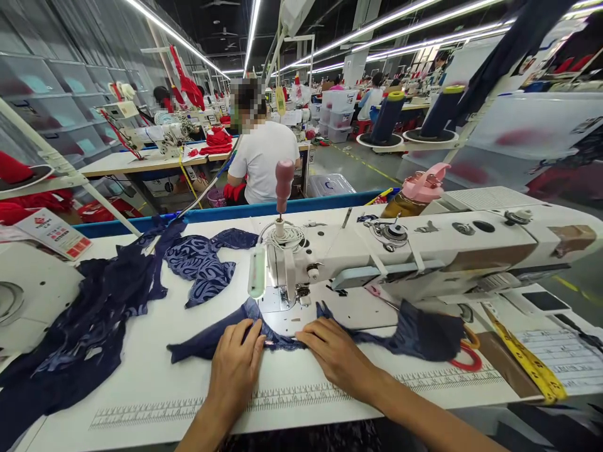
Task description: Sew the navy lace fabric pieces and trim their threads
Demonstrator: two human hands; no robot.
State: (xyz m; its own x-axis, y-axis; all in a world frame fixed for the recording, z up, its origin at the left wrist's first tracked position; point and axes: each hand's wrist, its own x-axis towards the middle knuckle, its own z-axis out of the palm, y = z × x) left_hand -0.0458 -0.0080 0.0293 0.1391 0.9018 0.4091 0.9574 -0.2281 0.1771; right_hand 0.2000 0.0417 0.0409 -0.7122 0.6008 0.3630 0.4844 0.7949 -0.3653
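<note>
A navy lace-edged garment piece [424,331], shaped like part of a bra, stretches across the white sewing table in front of the needle. My left hand [238,361] pinches its lace edge just left of the needle area, with thumb and fingers close together. On the other side, my right hand [336,355] grips the same edge, its thumb and forefinger pointing left. A short strip of lace edge spans the gap between both hands. The white sewing machine [424,242] stands just beyond, its needle and presser foot [294,294] lit and apart from the fingers.
Navy lace pieces [202,260] and a dark fabric heap [94,320] lie left. Scissors with red and orange handles [468,358] are partly under the garment's right end. A yellow tape measure [527,358], pink-lidded bottle [419,188] and thread cones [389,119] are right. A person [266,154] sits ahead.
</note>
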